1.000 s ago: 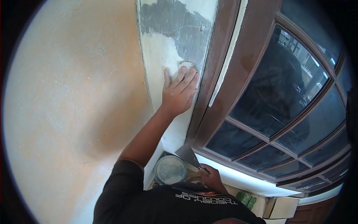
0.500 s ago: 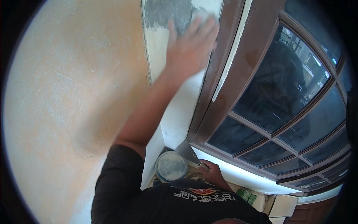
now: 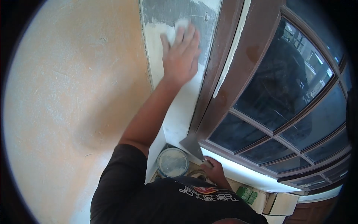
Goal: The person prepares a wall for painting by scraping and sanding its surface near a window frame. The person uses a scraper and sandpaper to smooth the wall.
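Observation:
My left hand (image 3: pixel 181 54) lies stretched against the strip of wall (image 3: pixel 158 43) beside the door frame. Under its fingers is a pale, pad-like piece (image 3: pixel 170 34), pressed to the surface; its exact kind is not clear. Around the fingertips the strip shows a grey patch (image 3: pixel 160 12) above and cream and white paint below. Lower down, near my body, my right hand (image 3: pixel 213 168) grips a putty knife (image 3: pixel 192 145) by its handle, the wide metal blade pointing up and left. Just left of that blade stands a round bucket (image 3: pixel 172 162) with whitish material on top.
A plastered wall (image 3: pixel 74 93) with worn orange and white patches fills the left side. To the right is a brown door (image 3: pixel 257 48) with several glass panes (image 3: pixel 278 82). Green packets (image 3: pixel 247 195) and a cream box (image 3: pixel 280 204) sit low at the right.
My left hand has slid left and down across the strip, the pale piece moving with it. The putty knife and right hand have shifted slightly to the right.

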Motion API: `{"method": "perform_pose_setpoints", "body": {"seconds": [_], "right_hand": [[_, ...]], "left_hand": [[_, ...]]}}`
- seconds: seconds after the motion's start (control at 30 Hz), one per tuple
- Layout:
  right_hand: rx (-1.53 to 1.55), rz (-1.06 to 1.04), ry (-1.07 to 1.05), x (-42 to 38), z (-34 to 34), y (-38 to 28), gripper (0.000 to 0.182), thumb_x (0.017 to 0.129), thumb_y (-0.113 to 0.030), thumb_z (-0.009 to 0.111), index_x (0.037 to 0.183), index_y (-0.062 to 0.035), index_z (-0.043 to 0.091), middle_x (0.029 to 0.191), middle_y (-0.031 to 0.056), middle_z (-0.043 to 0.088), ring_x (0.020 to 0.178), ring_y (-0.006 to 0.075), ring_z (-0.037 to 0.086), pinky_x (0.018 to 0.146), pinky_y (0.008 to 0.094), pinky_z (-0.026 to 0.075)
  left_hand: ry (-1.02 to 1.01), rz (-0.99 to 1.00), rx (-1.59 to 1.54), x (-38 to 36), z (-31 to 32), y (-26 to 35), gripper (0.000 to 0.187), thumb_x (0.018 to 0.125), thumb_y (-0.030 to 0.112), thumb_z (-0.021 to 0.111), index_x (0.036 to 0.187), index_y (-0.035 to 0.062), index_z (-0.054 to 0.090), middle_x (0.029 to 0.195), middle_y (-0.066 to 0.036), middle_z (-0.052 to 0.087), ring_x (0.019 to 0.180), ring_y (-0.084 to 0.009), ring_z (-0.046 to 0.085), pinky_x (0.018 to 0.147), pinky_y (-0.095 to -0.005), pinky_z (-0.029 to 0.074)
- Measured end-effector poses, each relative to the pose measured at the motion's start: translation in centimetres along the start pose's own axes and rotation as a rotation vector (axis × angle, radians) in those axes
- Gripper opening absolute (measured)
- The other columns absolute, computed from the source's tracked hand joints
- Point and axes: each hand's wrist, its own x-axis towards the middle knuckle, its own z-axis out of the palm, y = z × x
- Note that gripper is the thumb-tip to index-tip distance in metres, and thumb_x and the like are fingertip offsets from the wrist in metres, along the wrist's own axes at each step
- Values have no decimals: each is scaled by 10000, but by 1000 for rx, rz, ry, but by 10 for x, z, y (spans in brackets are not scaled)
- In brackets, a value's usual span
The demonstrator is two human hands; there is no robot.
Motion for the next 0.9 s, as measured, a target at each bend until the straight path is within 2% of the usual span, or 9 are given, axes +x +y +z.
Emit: {"method": "perform_pose_setpoints", "body": {"seconds": [0.1, 0.17, 0.27, 0.33, 0.5, 0.6, 0.73, 0.83, 0.9], "right_hand": [[338, 106, 24, 16, -11, -38, 457, 826, -147, 764, 1220, 22, 603, 1012, 80, 672, 913, 106, 597, 809, 269, 500], [335, 122, 27, 21, -13, -42, 445, 827, -142, 761, 1209, 25, 606, 1005, 77, 672, 901, 107, 598, 797, 271, 500], [279, 137, 16, 27, -16, -46, 388, 840, -142, 748, 1159, 32, 613, 971, 69, 672, 863, 115, 593, 777, 282, 493], [81, -7, 77, 39, -22, -61, 342, 860, -151, 731, 1122, 32, 610, 906, 68, 654, 825, 123, 582, 756, 288, 484], [144, -190, 144, 61, -39, -87, 345, 884, -139, 683, 1178, 4, 574, 906, 67, 613, 806, 138, 561, 738, 286, 470], [46, -280, 141, 73, -53, -89, 341, 935, -175, 629, 1228, -12, 565, 895, -12, 564, 782, 62, 481, 701, 232, 420], [219, -329, 162, 85, -80, -151, 327, 954, -188, 594, 1237, -29, 553, 874, 3, 563, 749, 71, 493, 675, 240, 426], [392, -538, 207, 97, -81, -159, 369, 932, -175, 631, 1241, 12, 551, 937, 47, 600, 812, 103, 536, 747, 277, 459], [254, -458, 210, 97, -71, -123, 372, 936, -173, 634, 1248, 8, 541, 950, 44, 595, 808, 99, 533, 735, 269, 459]], "left_hand": [[-45, 5, -36, -54, -3, 7, 446, 886, 224, 578, 1324, 140, 568, 1406, -39, 531, 1319, -273, 466, 1058, -722, 190], [-65, 73, -4, -58, 1, -1, 453, 885, 224, 587, 1328, 132, 560, 1424, -44, 513, 1323, -274, 454, 1049, -719, 203], [-52, 89, 105, 28, -3, -7, 451, 883, 231, 593, 1319, 119, 565, 1422, -45, 512, 1327, -271, 445, 1046, -718, 209], [130, 106, 69, 52, 3, -7, 450, 886, 236, 591, 1318, 113, 563, 1412, -43, 520, 1316, -269, 453, 1035, -718, 225], [-152, 11, -93, -91, -8, 14, 380, 904, 259, 561, 1256, 126, 617, 1405, -43, 535, 1325, -277, 461, 1043, -736, 193], [-196, 113, 34, -59, -8, -2, 375, 900, 233, 570, 1261, 140, 614, 1409, -31, 534, 1327, -252, 463, 1038, -742, 192], [27, 104, 33, 37, -16, -2, 403, 901, 220, 549, 1294, 135, 583, 1403, -26, 534, 1312, -244, 477, 1031, -744, 212], [-321, 83, 158, -45, -14, 19, 424, 905, 228, 523, 1315, 121, 547, 1436, -48, 496, 1317, -253, 474, 1055, -720, 226], [-511, -23, -52, -139, -34, 28, 456, 931, 251, 504, 1374, 146, 507, 1455, -56, 476, 1336, -255, 457, 1114, -673, 183]]}}
